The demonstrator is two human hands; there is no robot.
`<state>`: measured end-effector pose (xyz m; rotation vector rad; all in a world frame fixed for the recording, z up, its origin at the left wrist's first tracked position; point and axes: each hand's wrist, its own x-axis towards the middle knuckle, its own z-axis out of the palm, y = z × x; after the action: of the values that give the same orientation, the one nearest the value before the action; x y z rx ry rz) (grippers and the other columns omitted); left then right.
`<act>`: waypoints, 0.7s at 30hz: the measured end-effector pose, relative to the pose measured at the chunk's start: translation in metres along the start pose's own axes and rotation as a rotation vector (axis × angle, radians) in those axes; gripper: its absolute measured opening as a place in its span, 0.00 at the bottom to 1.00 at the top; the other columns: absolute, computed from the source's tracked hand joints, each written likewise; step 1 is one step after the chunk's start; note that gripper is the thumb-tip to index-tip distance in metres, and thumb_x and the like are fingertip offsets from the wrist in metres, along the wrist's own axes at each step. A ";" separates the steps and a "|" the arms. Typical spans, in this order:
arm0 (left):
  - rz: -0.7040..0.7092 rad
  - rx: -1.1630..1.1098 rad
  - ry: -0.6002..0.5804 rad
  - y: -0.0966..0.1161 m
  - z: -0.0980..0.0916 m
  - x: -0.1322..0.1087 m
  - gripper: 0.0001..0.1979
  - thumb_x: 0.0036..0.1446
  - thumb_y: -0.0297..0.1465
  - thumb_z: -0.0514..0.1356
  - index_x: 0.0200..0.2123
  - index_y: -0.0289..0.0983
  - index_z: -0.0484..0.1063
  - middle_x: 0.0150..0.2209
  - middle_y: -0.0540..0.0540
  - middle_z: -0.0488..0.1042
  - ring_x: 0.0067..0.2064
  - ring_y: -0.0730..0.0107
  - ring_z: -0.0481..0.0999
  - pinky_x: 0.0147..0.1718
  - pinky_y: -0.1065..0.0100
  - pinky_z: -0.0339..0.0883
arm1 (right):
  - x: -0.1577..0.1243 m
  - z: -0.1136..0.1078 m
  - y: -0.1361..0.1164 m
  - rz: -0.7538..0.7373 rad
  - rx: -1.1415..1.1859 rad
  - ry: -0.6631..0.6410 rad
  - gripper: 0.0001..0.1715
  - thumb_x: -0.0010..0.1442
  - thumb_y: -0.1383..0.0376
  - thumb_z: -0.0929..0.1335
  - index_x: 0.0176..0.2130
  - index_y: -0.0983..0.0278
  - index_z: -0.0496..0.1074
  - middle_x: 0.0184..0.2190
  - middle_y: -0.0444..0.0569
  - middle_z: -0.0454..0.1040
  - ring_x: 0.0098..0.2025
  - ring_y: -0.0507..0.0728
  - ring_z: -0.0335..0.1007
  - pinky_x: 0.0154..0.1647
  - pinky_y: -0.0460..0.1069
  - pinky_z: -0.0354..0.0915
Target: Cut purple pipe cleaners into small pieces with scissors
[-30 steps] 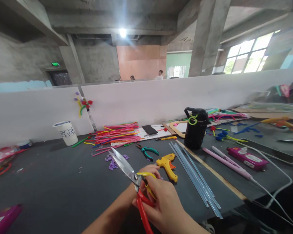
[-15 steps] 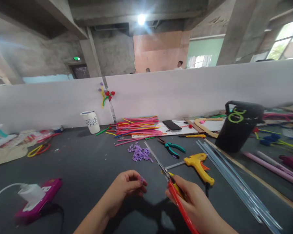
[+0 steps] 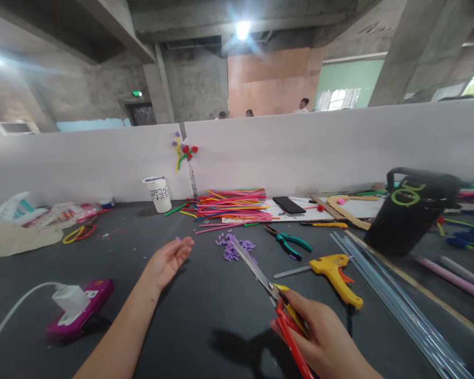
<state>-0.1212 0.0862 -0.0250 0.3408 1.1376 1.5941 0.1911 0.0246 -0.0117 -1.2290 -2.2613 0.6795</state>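
My right hand (image 3: 319, 329) is wrapped around the red and yellow handles of a pair of scissors (image 3: 260, 273). Their blades point up and left, with the tips over a pile of short purple pieces (image 3: 237, 247). My left hand (image 3: 168, 263) is left of that pile, palm turned toward the right and fingers stretched out. A small purple piece (image 3: 177, 238) shows at the far edge of its fingers; whether it is gripped I cannot make out. Teal-handled pliers (image 3: 288, 243) lie right of the pile, near a yellow glue gun (image 3: 335, 276) with a glue stick in it.
Colourful pipe cleaners (image 3: 237, 202) are heaped by the white partition (image 3: 300, 147). A white cup (image 3: 158, 195), a phone (image 3: 288, 205) and a black bottle (image 3: 413, 210) stand or lie along the back. Clear sticks (image 3: 395, 300) lie right; a purple power strip (image 3: 81, 313) is at left.
My left hand has swung left and forward, and its pinched fingers have opened out. The scissors remain in my right hand, their tips now over the purple pile. The view has turned slightly left.
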 end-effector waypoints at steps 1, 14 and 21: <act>-0.032 0.029 -0.015 -0.005 0.004 -0.001 0.05 0.48 0.18 0.56 0.27 0.29 0.70 0.31 0.36 0.76 0.32 0.66 0.76 0.33 0.66 0.70 | 0.000 0.000 0.000 -0.002 -0.003 0.000 0.11 0.52 0.58 0.63 0.25 0.62 0.61 0.19 0.40 0.64 0.21 0.50 0.57 0.22 0.43 0.49; 0.060 0.238 -0.298 -0.025 0.051 -0.100 0.03 0.46 0.26 0.62 0.27 0.34 0.70 0.25 0.48 0.73 0.26 0.76 0.71 0.28 0.76 0.64 | 0.004 0.000 0.009 0.073 -0.013 -0.034 0.12 0.55 0.57 0.61 0.26 0.61 0.58 0.20 0.40 0.64 0.21 0.50 0.56 0.22 0.43 0.50; 0.054 0.101 -0.312 -0.044 0.061 -0.115 0.03 0.45 0.26 0.62 0.26 0.34 0.70 0.24 0.50 0.71 0.25 0.79 0.68 0.27 0.78 0.63 | 0.009 0.006 0.000 -0.006 -0.115 -0.078 0.13 0.52 0.56 0.64 0.25 0.61 0.59 0.21 0.42 0.68 0.21 0.51 0.60 0.21 0.43 0.49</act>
<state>-0.0093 0.0132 0.0081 0.6682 0.9749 1.4708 0.1828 0.0305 -0.0148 -1.2690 -2.3968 0.6127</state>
